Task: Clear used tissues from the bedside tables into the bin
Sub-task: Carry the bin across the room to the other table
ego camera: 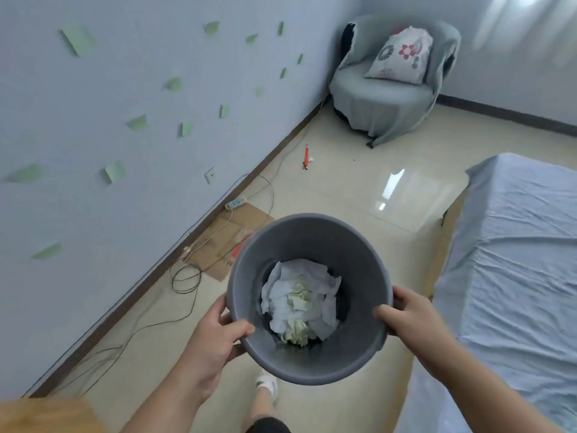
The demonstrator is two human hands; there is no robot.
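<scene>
A round grey bin point(315, 242) is held up above the floor in front of me, its mouth facing the camera. Crumpled white and pale green tissues point(301, 300) lie heaped in its bottom. My left hand point(218, 335) grips the bin's lower left rim, thumb inside the rim. My right hand point(409, 310) grips the right rim, thumb over the edge. No bedside table shows clearly; an orange-brown corner point(46, 414) sits at the bottom left.
A bed with a blue sheet point(515, 260) fills the right. Along the left wall lie cables point(185, 279), a power strip point(235, 203) and flat cardboard point(231, 242). A covered armchair with a cushion point(390, 85) stands in the far corner. My foot point(268, 385) is below the bin.
</scene>
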